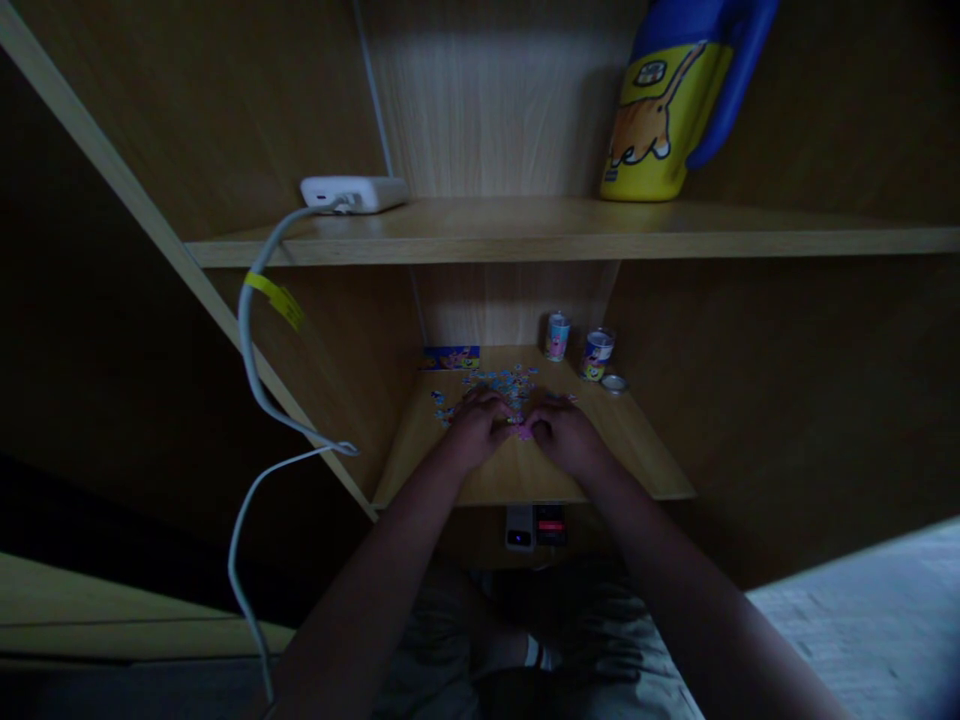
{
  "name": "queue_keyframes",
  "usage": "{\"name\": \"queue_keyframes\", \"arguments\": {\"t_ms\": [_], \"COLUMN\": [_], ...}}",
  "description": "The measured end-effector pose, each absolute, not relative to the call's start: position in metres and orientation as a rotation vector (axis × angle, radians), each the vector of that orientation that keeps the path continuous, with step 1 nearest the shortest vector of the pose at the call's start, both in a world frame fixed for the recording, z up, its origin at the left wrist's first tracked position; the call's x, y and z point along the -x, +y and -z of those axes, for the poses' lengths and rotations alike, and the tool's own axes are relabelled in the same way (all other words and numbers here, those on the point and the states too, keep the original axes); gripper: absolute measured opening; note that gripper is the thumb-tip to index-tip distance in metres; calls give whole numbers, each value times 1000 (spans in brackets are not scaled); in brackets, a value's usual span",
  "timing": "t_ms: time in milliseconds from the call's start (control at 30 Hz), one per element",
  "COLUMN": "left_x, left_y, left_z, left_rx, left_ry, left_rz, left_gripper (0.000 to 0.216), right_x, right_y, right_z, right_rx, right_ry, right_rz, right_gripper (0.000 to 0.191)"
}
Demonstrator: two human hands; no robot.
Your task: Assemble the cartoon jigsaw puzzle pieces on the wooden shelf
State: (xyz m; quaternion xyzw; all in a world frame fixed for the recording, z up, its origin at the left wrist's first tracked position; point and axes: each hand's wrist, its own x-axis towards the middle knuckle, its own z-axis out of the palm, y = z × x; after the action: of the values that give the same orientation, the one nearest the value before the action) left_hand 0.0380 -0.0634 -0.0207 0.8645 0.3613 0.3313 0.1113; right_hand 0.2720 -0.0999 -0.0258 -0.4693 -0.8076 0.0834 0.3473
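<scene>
My left hand [478, 428] and my right hand [564, 432] rest side by side on the lower wooden shelf [645, 470], knuckles up and fingers curled. Their fingertips meet over a small pink jigsaw piece [523, 432]. What each hand pinches is too small and dark to name. Several loose puzzle pieces [502, 382] lie scattered just beyond the hands. A small printed picture card [451, 357] lies at the shelf's back left.
Two small printed cans [557, 336] [597, 354] stand at the back right with a round lid [614, 383] beside them. On the upper shelf [525, 235] sit a white charger [354, 193] with a hanging cable [255, 380] and a yellow-blue jug [671, 100]. Small devices [534, 525] lie below.
</scene>
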Motion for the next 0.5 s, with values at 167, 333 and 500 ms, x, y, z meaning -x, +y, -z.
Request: {"name": "queue_keyframes", "arguments": {"t_ms": [167, 333, 500], "left_x": [-41, -41, -41], "left_y": [-64, -68, -73], "left_z": [19, 15, 11], "left_rx": [-2588, -2604, -2588], "left_ry": [1080, 1113, 1105], "left_rz": [-915, -855, -880], "left_gripper": [14, 12, 21], "right_x": [-272, -272, -272], "right_y": [-99, -98, -99], "right_z": [29, 28, 28], "right_rx": [1199, 1192, 1204], "right_ry": [-2097, -2105, -2104], "right_rz": [-198, -203, -203], "right_gripper": [31, 32, 31]}}
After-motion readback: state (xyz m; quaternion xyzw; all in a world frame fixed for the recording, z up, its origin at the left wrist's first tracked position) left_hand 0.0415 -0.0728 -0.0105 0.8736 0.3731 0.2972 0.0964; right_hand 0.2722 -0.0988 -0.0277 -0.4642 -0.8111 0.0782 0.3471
